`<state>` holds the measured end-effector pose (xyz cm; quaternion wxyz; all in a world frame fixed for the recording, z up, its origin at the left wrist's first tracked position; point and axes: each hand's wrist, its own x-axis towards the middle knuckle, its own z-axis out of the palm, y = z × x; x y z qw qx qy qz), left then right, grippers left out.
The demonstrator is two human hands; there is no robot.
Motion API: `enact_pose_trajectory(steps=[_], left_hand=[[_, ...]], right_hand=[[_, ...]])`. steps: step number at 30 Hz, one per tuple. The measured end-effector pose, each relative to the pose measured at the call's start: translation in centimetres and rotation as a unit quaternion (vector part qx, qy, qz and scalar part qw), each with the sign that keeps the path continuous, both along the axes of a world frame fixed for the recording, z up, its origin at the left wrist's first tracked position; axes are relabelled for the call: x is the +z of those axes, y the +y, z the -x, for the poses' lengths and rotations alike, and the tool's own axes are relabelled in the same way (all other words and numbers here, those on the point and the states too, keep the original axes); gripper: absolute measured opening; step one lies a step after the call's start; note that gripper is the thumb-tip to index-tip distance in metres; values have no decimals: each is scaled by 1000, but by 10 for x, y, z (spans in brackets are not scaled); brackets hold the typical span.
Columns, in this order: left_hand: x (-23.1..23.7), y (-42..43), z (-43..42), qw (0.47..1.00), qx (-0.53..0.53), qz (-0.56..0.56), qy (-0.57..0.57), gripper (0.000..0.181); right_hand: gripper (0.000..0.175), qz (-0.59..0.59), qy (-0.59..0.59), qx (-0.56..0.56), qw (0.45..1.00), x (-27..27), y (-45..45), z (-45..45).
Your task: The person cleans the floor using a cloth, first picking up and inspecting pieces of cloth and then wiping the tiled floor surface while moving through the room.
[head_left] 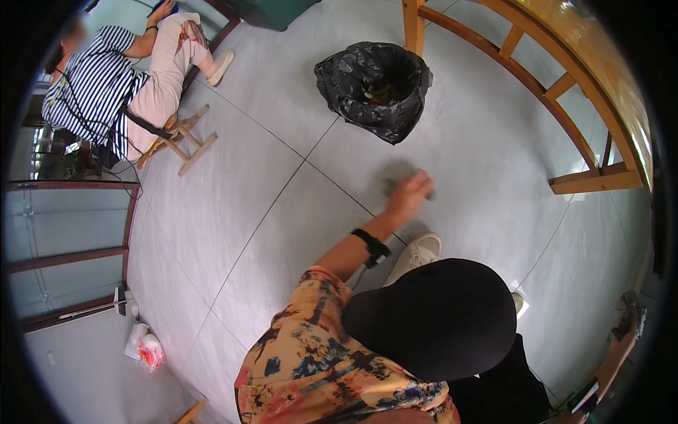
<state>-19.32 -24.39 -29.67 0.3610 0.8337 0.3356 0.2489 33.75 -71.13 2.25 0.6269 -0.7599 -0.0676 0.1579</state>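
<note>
My left hand [410, 193] is stretched out low over the grey tiled floor [286, 212], short of a bin lined with a black plastic bag [381, 116]. The hand is blurred, and a dark greenish thing shows at its edges; whether the fingers grip it cannot be told. A black strap with a small device [373, 249] sits on the wrist. Green and reddish scraps [384, 93] lie inside the bag. My right hand is out of view, and a black cap [434, 318] covers much of the area before my body.
A wooden table or bench frame [551, 95] curves along the upper right. At the upper left another person [95, 85] sits on a low wooden stool [193, 140]. A green container [275, 13] stands at the top. Plastic bags [148, 350] lie by the left wall.
</note>
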Motion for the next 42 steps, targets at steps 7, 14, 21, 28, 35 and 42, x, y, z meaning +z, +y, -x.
enact_pose_trajectory(steps=[7, 14, 21, 28, 35, 42], left_hand=[[-27, -22, 79, 955, 24, -243, 169, 44], [-52, 61, 183, 912, 262, -221, 224, 47], [-29, 29, -67, 958, -63, -250, 126, 52], [-44, 101, 5, 944, 118, -205, 230, 54], [-67, 64, 144, 850, 356, -266, 283, 52], [-45, -34, -109, 989, -51, -45, 133, 48]], right_hand=[[34, -35, 103, -21, 994, -67, -4, 41], [26, -163, 168, -14, 972, -138, -77, 28], [24, -87, 156, -43, 983, -148, -19, 71], [28, -15, 162, -64, 985, -139, -36, 84], [29, -78, 251, -106, 959, -218, -113, 128], [22, -99, 258, -112, 955, -204, -81, 151]])
